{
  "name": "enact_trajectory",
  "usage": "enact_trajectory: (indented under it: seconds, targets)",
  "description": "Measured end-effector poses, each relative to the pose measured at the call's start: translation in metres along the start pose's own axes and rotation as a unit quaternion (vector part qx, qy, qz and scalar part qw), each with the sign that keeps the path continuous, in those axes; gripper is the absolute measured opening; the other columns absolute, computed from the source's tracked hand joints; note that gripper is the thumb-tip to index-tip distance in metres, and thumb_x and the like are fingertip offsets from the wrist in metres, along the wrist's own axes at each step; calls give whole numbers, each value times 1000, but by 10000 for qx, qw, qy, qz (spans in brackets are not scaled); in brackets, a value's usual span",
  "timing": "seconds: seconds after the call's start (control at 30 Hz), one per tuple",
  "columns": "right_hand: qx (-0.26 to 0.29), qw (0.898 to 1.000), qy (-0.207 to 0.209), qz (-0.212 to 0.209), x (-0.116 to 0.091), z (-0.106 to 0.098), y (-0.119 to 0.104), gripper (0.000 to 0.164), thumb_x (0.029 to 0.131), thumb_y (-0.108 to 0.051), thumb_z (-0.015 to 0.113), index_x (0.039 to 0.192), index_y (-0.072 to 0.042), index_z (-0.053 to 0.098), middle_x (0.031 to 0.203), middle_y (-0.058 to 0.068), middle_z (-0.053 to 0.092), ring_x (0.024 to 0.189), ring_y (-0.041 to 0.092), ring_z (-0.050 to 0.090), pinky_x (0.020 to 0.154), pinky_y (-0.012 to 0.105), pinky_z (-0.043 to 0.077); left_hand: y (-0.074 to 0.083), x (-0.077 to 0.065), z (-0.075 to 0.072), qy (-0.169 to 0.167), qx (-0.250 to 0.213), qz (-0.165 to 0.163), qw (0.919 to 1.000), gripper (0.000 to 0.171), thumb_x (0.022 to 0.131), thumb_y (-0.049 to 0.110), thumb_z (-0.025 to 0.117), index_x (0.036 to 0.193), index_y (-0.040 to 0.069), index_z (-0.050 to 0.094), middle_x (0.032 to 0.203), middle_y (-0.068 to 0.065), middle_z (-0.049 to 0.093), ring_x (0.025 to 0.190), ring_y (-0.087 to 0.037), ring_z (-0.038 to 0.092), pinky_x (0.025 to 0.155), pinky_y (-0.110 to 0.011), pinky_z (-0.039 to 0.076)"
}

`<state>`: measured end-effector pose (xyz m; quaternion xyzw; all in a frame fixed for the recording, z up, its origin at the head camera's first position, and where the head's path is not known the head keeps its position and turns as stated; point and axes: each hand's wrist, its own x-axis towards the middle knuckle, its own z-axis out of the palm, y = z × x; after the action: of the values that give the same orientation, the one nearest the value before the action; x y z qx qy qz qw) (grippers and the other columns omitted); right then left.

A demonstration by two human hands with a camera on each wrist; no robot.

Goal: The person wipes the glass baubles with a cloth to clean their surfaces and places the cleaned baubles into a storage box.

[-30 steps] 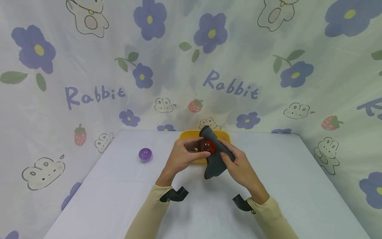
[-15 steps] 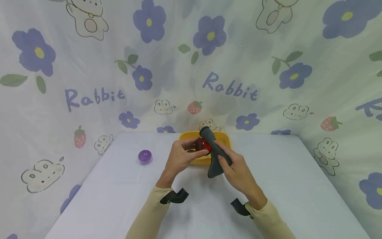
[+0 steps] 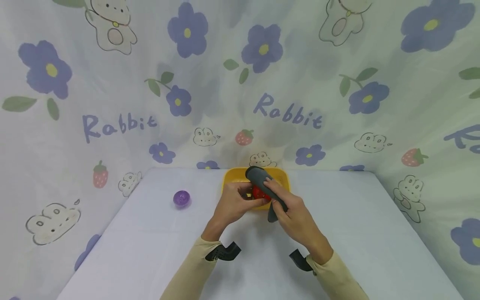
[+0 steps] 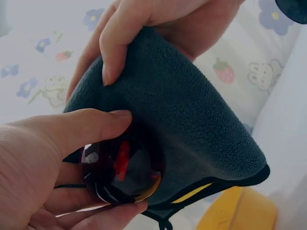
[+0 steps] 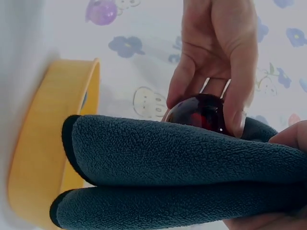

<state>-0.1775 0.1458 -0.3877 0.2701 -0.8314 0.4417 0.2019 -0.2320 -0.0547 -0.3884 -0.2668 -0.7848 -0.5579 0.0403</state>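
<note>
My left hand (image 3: pixel 231 205) holds a glossy, see-through dark red glass ball (image 4: pixel 122 170), thumb on top and fingers below. A dark grey-teal fleecy cloth (image 4: pixel 168 115) with black edging and a small loop lies against the ball's far side. My right hand (image 3: pixel 297 211) grips this cloth, which is bunched in two folds in the right wrist view. Part of the ball is hidden behind the cloth there. In the head view, both hands are close together in front of the yellow plastic basin (image 3: pixel 233 175), and the cloth's upper end overlaps it.
A purple glass piece (image 3: pixel 181 199), round and see-through, sits on the white table (image 3: pixel 150 250) left of the hands. The basin stands at the table's back edge, before a patterned curtain (image 3: pixel 210 83). Its contents are mostly hidden by the hands.
The cloth has swung from hanging spread beside the ball to lying more slanted, its upper end over the ball. My left hand has shifted slightly right with the ball.
</note>
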Motion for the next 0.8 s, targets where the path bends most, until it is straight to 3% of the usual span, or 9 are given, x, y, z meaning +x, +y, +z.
enact_trajectory:
  seconds: [0.2,0.33,0.4,0.47,0.6,0.7,0.8]
  targets:
    - [-281,9996,-36,-19,1,-2,2,51,100,4,53,148,-12,56,153,15,56,76,12,54,66,20,47,2,-3,5,-63,168,163,9997,30,81,27,90,108,18,81,94,3,80,77,-13,70,68,-28,64]
    - [-201,9992,-183,288,1,-6,6,49,102,1,52,148,-14,56,116,13,70,64,7,47,60,21,47,4,-4,5,-104,422,256,9987,35,80,30,90,111,18,80,94,4,79,72,-12,65,62,-28,61]
    - [-69,9982,-305,520,1,-7,9,48,104,-2,51,149,-15,55,95,9,64,62,7,46,60,22,47,5,-6,4,-139,460,266,9985,40,80,29,91,115,16,79,94,2,79,73,-11,67,64,-26,62]
    - [94,9962,-403,764,1,-9,13,46,106,-6,50,150,-17,55,87,8,57,65,10,50,64,24,49,7,-7,4,-190,435,263,9985,45,79,28,91,120,14,78,96,-2,80,75,-10,69,67,-25,63]
    - [587,9913,-521,1054,1,-13,19,43,109,-11,47,151,-18,53,118,13,69,97,20,67,86,36,56,10,-9,3,-275,294,227,9989,53,79,27,91,127,11,74,102,-6,80,83,-13,73,74,-26,65]
    - [1073,9860,-592,1132,2,-15,21,43,110,-12,45,152,-14,51,147,16,59,124,31,65,102,49,56,11,-9,1,-238,178,221,9993,54,80,26,91,128,10,74,105,-8,80,83,-16,74,74,-27,65]
    - [1413,9808,-693,1148,3,-15,22,43,110,-12,43,153,-11,48,151,19,55,130,37,62,105,48,55,12,-9,-1,-139,-13,225,9997,54,80,22,90,129,9,73,109,-10,79,84,-15,75,74,-28,65]
